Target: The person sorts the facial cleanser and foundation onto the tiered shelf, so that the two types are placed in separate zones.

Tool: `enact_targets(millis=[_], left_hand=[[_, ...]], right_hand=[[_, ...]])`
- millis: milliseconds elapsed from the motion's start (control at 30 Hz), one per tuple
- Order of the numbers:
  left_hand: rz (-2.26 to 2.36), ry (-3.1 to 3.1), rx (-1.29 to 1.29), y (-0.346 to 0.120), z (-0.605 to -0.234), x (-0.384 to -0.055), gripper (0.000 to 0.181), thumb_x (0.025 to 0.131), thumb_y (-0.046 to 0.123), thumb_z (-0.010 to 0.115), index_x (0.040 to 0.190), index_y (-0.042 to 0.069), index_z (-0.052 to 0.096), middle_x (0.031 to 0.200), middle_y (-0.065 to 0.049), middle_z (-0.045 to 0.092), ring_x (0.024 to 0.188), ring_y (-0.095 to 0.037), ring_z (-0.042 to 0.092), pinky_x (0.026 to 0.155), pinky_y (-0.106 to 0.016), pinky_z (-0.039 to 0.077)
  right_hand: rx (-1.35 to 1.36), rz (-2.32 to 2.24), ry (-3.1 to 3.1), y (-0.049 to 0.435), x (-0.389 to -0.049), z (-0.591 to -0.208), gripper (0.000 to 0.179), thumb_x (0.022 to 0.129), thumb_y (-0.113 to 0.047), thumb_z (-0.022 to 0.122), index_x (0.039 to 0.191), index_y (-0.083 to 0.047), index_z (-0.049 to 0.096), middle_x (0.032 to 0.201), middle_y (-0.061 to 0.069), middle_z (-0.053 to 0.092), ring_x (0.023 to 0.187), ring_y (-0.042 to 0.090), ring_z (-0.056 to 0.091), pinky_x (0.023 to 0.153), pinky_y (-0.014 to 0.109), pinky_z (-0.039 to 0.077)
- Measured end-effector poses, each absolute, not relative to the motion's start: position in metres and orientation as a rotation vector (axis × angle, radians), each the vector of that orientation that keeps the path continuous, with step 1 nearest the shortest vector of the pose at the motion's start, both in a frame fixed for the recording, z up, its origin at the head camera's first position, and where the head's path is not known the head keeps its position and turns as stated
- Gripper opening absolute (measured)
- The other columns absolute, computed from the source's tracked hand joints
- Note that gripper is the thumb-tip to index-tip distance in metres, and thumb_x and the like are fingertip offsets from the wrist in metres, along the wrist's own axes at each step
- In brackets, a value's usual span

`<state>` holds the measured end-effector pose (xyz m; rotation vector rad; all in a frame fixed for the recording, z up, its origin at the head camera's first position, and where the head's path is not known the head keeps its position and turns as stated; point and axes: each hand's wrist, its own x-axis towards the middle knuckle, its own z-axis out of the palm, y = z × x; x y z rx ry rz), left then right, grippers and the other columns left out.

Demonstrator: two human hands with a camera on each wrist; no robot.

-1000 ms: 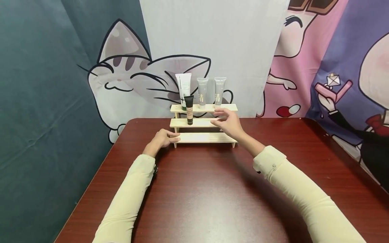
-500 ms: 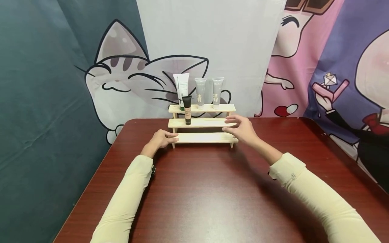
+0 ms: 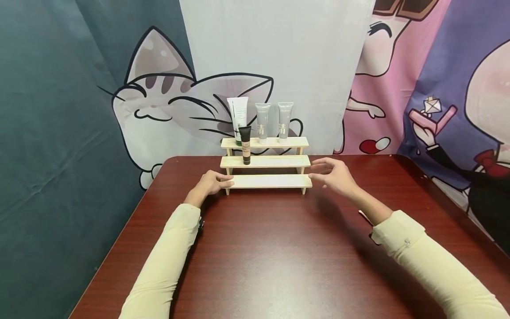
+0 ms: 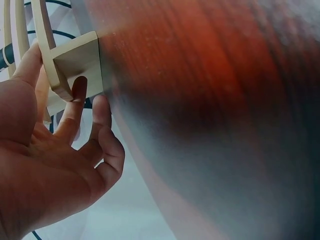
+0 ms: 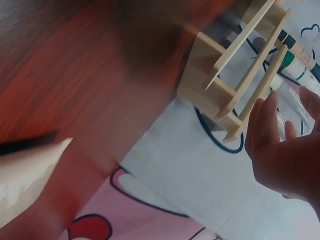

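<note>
A three-tier pale wooden display stand stands toward the back of the table. My left hand grips the left end of its lowest shelf; in the left wrist view the thumb lies over the board and a fingertip reaches beneath it. Beside the right end is my right hand, fingers loosely bent and holding nothing. On the top shelf stand a white tube at left and two grey tubes to its right. A small black and beige tube stands at the left of the middle shelf.
The stand sits on a dark red-brown wooden table with rounded far corners. Behind it hangs a printed cloth with a cartoon cat on the left and figures on the right. A plain dark green cloth hangs along the left side.
My right hand has moved right and down, from in front of the upper shelves to beside the lower right end. My left hand stays at the lowest shelf.
</note>
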<state>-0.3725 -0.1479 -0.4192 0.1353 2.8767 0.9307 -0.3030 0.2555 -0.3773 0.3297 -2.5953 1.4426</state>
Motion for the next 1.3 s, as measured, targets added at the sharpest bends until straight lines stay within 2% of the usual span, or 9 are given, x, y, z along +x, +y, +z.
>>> enact_targets(millis=[100, 367, 467, 600, 867, 1033, 1300], left_hand=[[0.933, 2.872, 0.149, -0.148, -0.419, -0.372, 0.038, 0.089, 0.045, 0.076, 0.123, 0.029, 0.074, 0.143, -0.016, 0.056, 0.137, -0.037, 0.045, 0.112, -0.045, 0.038], [0.937, 2.873, 0.114, -0.149, -0.420, -0.375, 0.037, 0.088, 0.046, 0.077, 0.122, 0.032, 0.074, 0.145, -0.013, 0.055, 0.138, -0.036, 0.044, 0.112, -0.044, 0.038], [0.943, 2.872, 0.111, -0.149, -0.421, -0.375, 0.037, 0.089, 0.046, 0.077, 0.123, 0.032, 0.074, 0.145, -0.014, 0.055, 0.138, -0.036, 0.044, 0.112, -0.044, 0.038], [0.937, 2.878, 0.124, -0.150, -0.421, -0.374, 0.038, 0.089, 0.046, 0.076, 0.124, 0.030, 0.074, 0.145, -0.014, 0.055, 0.138, -0.037, 0.043, 0.112, -0.046, 0.037], [0.938, 2.864, 0.109, -0.151, -0.422, -0.374, 0.038, 0.089, 0.047, 0.076, 0.124, 0.031, 0.074, 0.147, -0.015, 0.053, 0.139, -0.036, 0.043, 0.112, -0.046, 0.037], [0.942, 2.861, 0.108, -0.150, -0.420, -0.375, 0.037, 0.089, 0.046, 0.076, 0.124, 0.031, 0.074, 0.147, -0.014, 0.053, 0.139, -0.036, 0.043, 0.112, -0.045, 0.038], [0.947, 2.855, 0.129, -0.149, -0.419, -0.373, 0.037, 0.090, 0.045, 0.076, 0.124, 0.031, 0.074, 0.145, -0.014, 0.055, 0.138, -0.034, 0.044, 0.112, -0.045, 0.038]], right_hand=[[0.338, 1.436, -2.613, 0.267, -0.298, -0.378, 0.044, 0.087, -0.019, 0.081, 0.125, -0.002, 0.065, 0.119, 0.021, 0.070, 0.088, 0.028, 0.070, 0.063, 0.047, 0.060], [0.324, 1.431, -2.654, 0.290, -0.276, -0.364, 0.043, 0.089, -0.009, 0.078, 0.125, 0.007, 0.062, 0.119, 0.033, 0.066, 0.082, 0.020, 0.071, 0.056, 0.037, 0.058], [0.292, 1.417, -2.679, 0.302, -0.271, -0.369, 0.043, 0.088, -0.012, 0.079, 0.124, 0.005, 0.063, 0.117, 0.031, 0.067, 0.083, 0.025, 0.071, 0.057, 0.040, 0.058], [0.268, 1.411, -2.710, 0.321, -0.271, -0.385, 0.046, 0.086, -0.019, 0.082, 0.123, 0.001, 0.064, 0.116, 0.029, 0.068, 0.080, 0.026, 0.070, 0.057, 0.042, 0.058], [0.238, 1.387, -2.768, 0.345, -0.256, -0.391, 0.048, 0.087, -0.020, 0.081, 0.125, 0.003, 0.062, 0.113, 0.028, 0.068, 0.077, 0.017, 0.070, 0.057, 0.042, 0.058], [0.239, 1.331, -2.789, 0.360, -0.250, -0.397, 0.050, 0.088, -0.018, 0.080, 0.125, 0.008, 0.061, 0.109, 0.026, 0.070, 0.078, 0.009, 0.069, 0.059, 0.037, 0.058], [0.196, 1.398, -2.846, 0.379, -0.240, -0.405, 0.055, 0.088, -0.015, 0.080, 0.129, 0.012, 0.056, 0.110, 0.027, 0.068, 0.072, 0.016, 0.068, 0.055, 0.038, 0.058]])
